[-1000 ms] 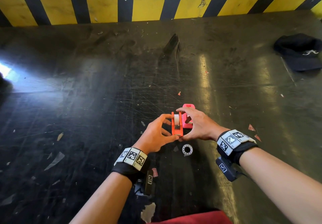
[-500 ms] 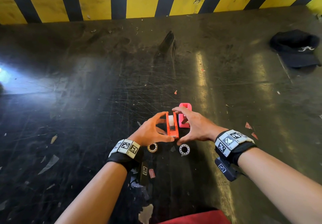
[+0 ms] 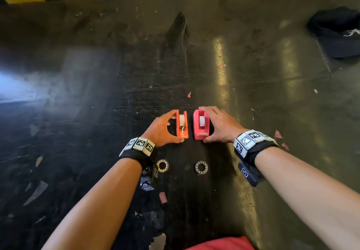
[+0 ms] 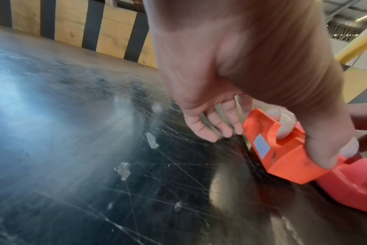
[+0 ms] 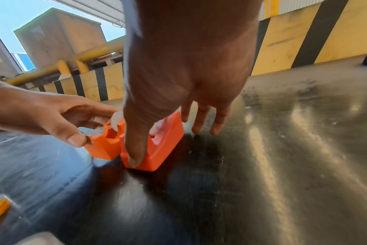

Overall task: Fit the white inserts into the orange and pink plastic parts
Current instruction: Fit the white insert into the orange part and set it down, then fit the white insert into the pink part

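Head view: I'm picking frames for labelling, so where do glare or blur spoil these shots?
Head view: glare streaks on the table, parts sharp. Left wrist view: white glare at left, left hand blurred. Right wrist view: pink part looks orange, edges smeared.

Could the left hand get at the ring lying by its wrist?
Probably yes. The ring lies bare on the table beside the left wrist, nothing covering it; the left hand would first have to release the orange part.
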Motion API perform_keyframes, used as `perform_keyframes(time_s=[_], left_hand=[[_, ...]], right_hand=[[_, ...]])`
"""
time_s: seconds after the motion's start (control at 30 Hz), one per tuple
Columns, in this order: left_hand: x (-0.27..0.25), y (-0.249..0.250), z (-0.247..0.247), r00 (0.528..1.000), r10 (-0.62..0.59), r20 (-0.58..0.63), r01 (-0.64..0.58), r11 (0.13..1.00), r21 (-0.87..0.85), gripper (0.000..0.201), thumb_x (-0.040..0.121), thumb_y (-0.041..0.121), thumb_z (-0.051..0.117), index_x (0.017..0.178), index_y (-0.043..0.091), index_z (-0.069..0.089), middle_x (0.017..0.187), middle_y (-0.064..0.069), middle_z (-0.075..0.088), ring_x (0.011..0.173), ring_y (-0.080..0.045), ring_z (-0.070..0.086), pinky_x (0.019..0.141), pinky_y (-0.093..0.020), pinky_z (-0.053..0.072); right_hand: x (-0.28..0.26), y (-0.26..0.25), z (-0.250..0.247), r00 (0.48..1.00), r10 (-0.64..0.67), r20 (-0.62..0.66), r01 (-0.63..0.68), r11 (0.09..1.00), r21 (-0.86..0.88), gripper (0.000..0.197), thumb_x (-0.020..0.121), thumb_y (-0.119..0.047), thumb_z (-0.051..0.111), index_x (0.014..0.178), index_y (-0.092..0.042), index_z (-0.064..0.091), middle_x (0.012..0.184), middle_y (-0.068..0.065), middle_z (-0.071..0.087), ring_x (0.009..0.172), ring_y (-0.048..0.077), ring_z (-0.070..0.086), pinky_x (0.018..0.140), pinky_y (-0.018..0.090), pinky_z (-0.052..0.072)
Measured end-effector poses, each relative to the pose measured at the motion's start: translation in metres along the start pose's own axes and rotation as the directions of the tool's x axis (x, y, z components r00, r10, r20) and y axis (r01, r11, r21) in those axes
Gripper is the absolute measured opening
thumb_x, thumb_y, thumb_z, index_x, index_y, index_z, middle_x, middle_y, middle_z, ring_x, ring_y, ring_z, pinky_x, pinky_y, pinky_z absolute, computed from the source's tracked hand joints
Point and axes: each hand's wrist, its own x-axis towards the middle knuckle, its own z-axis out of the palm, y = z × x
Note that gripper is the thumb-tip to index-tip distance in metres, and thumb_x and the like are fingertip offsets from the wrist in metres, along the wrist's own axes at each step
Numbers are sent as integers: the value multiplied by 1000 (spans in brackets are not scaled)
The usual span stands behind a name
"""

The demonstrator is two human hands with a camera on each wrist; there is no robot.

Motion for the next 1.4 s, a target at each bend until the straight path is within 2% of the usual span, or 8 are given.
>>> perform_keyframes(time_s=[0.17,0.33,0.47,0.63,0.7,0.97,1.23,1.4], left_hand=[[10,-7,8,1000,-20,12,20,1000,12,117,69,39,93,162,34,21,154,-4,31,131,-21,50,110,-40,50],[10,-4,4,997,-46,59,45,999,17,126,69,39,93,164,34,11,159,-5,25,136,-22,46,107,-32,45],[-2,8,-4,997,-59,56,60,998,-16,137,64,45,95,164,35,2,164,-5,22,140,-21,45,112,-38,43],[-30,46,-20,936,238,-258,-227,971,73,74,78,38,86,144,29,54,146,-1,48,131,-19,53,109,-45,51],[-38,66,-24,912,323,-252,-292,944,155,58,78,39,84,132,31,64,140,2,51,131,-20,51,111,-43,48],[-66,98,-17,948,287,-137,-211,889,406,54,81,50,79,130,28,68,145,2,43,129,-21,42,101,-36,48],[-82,100,-18,946,284,-155,-223,920,321,48,82,46,79,125,29,67,127,7,68,121,-18,58,107,-38,47],[-84,101,-28,942,279,-188,-235,946,224,45,80,34,84,122,22,71,109,7,76,102,-12,69,97,-36,55]], right_hand=[[4,1,11,999,13,-42,-13,1000,0,123,65,-44,93,161,-34,18,162,-4,34,139,29,43,112,54,42],[2,-1,10,999,14,-38,-13,999,35,122,64,-44,92,160,-34,18,162,-3,33,140,28,41,112,54,41],[-8,-5,4,998,-15,-53,20,996,90,125,62,-44,92,160,-34,16,161,-2,33,141,27,41,112,54,42],[-33,-13,-11,984,-78,-160,98,988,117,119,56,-48,91,153,-32,24,149,-2,45,127,27,50,104,52,47],[-44,-21,-15,979,-99,-179,119,987,105,118,54,-51,91,151,-34,27,147,-5,46,124,25,50,103,50,46],[-79,-48,-23,967,-152,-207,163,986,39,117,58,-53,92,153,-29,28,149,-3,47,126,24,50,103,46,45],[-83,-46,-13,975,-134,-177,140,990,23,116,55,-54,93,150,-33,29,147,-7,49,125,23,51,102,46,46],[-65,-31,-16,983,-105,-149,108,994,13,111,54,-52,93,144,-37,30,139,-6,53,119,24,53,97,49,50]])
